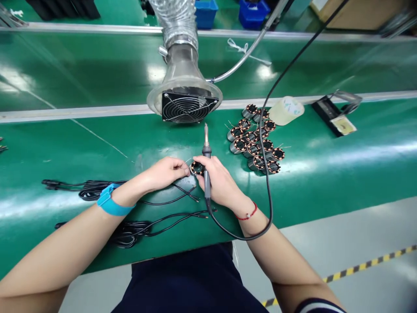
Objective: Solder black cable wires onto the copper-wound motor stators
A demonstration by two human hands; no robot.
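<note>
"Where's the copper-wound stator (196,168) sitting?"

"Between the two hands, low over the green desk (78,148), pinched in the fingertips of the left hand (163,173). From here I can't tell whether the right hand (219,180) touches it too."

"And what's that right hand doing?"

"It's closed around a soldering iron (206,174), much like a pen but tip up, with the black cord (234,232) looping down past the wrist."

"Is that a good way to work?"

"Mostly. A firm pinch stops the stator wobbling, and keeping the forearms low steadies the fingers. The hot tip ought to stay clear of those fingers and of the black cables (97,190) lying under the hands."

"How's the left arm placed?"

"It reaches in from the left with the wrist gently bent, a blue antistatic wrist strap (109,202) around it. That strap should sit snug on the skin."

"And the other stators (257,143)?"

"They're bunched on the desk, just right of the iron, with a fume extractor fan (185,106) off beyond the hands."
</note>
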